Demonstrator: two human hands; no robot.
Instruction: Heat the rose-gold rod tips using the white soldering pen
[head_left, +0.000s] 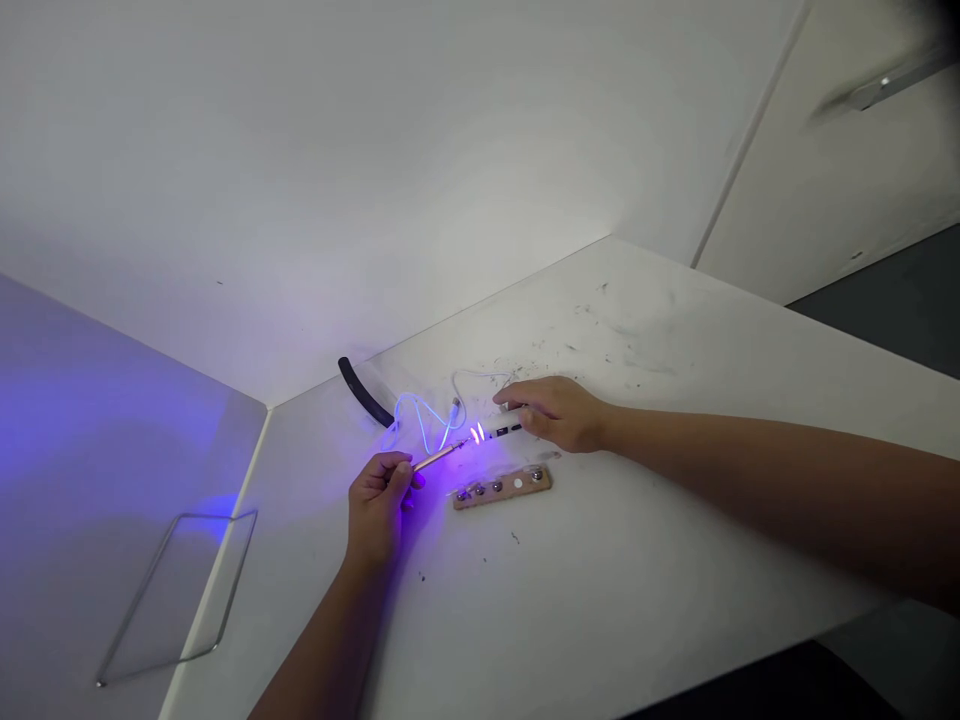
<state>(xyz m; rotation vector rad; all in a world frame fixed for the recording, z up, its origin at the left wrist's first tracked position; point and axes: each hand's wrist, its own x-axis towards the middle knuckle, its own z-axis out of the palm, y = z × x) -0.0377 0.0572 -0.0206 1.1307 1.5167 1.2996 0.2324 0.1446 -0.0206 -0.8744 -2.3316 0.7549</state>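
My left hand [379, 500] is closed around a thin metal rod [439, 457], its tip pointing right toward a bright violet glow [477, 434]. My right hand [555, 410] rests on the white table [637, 560] and grips a dark pen-like light tool [504, 430] whose glowing end meets the rod's tip. Just in front of both hands lies a small wooden strip [502, 487] with several metal studs set along it. A thin white cable [420, 420] loops behind the glow.
A black tube [362, 393] lies by the wall at the table's back corner. A bent wire frame [180, 590] hangs off the table's left edge against a side panel. White cabinet doors with a metal handle [896, 80] stand at the upper right.
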